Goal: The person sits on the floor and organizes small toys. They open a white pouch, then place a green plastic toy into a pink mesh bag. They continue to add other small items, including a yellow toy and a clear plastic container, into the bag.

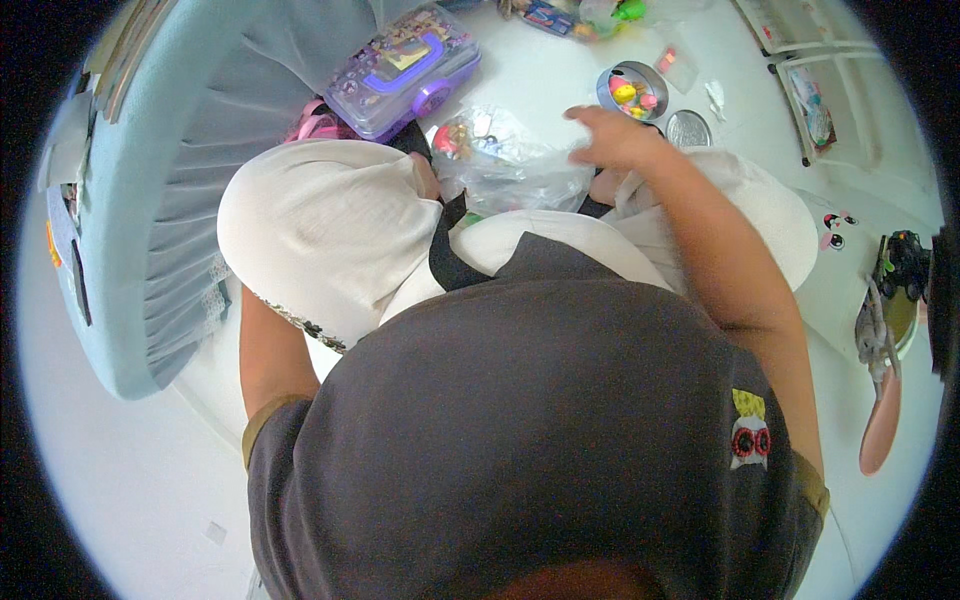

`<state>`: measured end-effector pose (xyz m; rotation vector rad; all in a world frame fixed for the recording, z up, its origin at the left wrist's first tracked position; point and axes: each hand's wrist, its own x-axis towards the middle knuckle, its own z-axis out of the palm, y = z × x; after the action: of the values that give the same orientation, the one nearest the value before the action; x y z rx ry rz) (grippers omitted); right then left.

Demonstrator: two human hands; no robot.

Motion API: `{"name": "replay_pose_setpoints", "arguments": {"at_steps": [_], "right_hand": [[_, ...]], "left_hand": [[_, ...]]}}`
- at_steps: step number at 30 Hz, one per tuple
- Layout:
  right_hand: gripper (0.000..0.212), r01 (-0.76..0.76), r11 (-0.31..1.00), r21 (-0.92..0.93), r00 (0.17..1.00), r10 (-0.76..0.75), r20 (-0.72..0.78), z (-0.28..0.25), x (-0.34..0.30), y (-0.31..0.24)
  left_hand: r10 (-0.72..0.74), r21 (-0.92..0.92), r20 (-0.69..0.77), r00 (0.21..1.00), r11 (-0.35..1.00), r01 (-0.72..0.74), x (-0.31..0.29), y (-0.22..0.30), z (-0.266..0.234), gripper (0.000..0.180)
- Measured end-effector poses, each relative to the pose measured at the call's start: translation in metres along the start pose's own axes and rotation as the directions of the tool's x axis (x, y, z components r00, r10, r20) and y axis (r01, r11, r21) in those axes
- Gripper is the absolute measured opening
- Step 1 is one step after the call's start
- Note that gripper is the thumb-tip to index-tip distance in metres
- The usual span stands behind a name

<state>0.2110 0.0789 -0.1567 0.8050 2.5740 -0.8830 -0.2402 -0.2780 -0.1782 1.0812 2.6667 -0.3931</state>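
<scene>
My right hand [620, 138] hovers at the right side of a crumpled clear plastic bag [525, 182], its fingers apart and nothing seen between them. Red and other coloured items show at the bag's left end. Just beyond that hand stands a round metal tin [603, 92] with small yellow, pink and red pieces inside. A round silver lid [688, 129] lies to the right of the tin. My left forearm [272, 345] passes under my raised left knee, which hides the hand.
A clear purple case with a handle [372, 105] sits at the far left beside a light-blue skirted piece of furniture [130, 250]. Colourful packages [550, 18] lie at the far edge. White shelving [850, 65] stands far right, and a bin [903, 325] with a pink-handled item is nearer.
</scene>
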Motion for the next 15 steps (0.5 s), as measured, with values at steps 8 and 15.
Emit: {"name": "replay_pose_setpoints", "arguments": {"at_steps": [8, 15], "right_hand": [[0.026, 0.193, 0.96, -0.203, 0.899, -0.09, 0.428, 0.105, 0.051, 0.02], [0.019, 0.085, 0.993, 0.084, 0.996, -0.087, 0.027, -0.008, 0.038, -0.023]], "left_hand": [[-0.047, -0.294, -0.39, 0.92, 0.953, -0.076, -0.047, 0.055, -0.181, 0.049], [0.543, -0.1, -0.354, 0.762, 0.788, -0.608, -0.053, 0.196, -0.221, 0.051]]}}
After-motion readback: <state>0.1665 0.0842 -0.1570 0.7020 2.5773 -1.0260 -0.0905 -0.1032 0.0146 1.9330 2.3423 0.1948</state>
